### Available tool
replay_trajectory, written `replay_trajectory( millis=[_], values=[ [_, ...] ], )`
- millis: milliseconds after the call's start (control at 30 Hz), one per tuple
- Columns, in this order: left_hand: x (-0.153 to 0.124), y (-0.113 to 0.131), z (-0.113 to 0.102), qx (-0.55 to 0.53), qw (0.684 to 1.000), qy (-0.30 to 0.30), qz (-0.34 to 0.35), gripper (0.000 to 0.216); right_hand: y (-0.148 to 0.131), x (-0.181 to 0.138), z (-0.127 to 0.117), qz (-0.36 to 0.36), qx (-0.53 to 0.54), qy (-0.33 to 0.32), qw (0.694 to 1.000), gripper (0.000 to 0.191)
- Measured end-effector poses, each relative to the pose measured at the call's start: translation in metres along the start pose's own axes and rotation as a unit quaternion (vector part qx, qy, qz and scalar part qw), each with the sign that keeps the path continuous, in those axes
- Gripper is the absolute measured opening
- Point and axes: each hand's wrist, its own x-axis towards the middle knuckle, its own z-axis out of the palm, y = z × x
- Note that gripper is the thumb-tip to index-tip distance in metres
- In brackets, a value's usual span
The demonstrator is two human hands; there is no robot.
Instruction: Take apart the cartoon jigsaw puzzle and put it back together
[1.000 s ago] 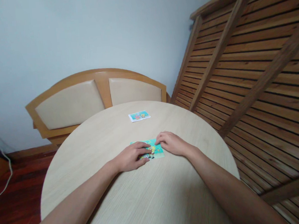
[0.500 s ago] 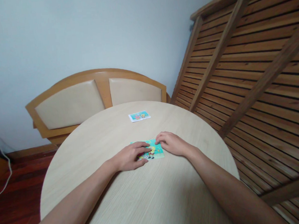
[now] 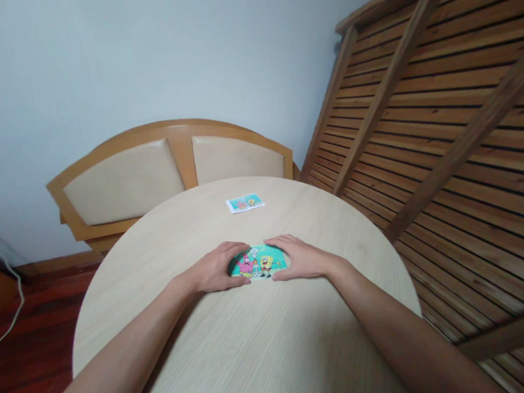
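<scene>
A small turquoise cartoon picture point(image 3: 259, 266) lies flat on the round table point(image 3: 202, 348), showing a pink figure, a tall pale figure and a yellow square one. My left hand point(image 3: 217, 267) curves around its left end, fingers at the far edge and thumb at the near edge. Around the right end my right hand point(image 3: 297, 257) does the same, its thumb on the near edge. Both hands cover the picture's ends and corners. Whether it is one sheet or several pieces, I cannot tell.
Farther back on the table lies a white-edged card point(image 3: 245, 203) with a similar cartoon. Behind the table stands a wooden headboard point(image 3: 180, 161) with cream panels. A slatted wooden frame point(image 3: 423, 146) leans at the right. A white cable point(image 3: 20, 297) hangs at the left.
My left hand has drawn back left off the picture's middle to its left end, uncovering the pink and tall figures. My right thumb now shows at the near edge.
</scene>
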Motion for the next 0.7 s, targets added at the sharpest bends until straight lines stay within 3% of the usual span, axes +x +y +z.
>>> replay_trajectory(
  millis=[700],
  values=[
    [0.0001,-0.0086,-0.0027,-0.015,0.999,-0.01,0.026,0.07,-0.0009,-0.0021,-0.0054,-0.013,0.02,-0.001,1.0,0.08]
  ],
)
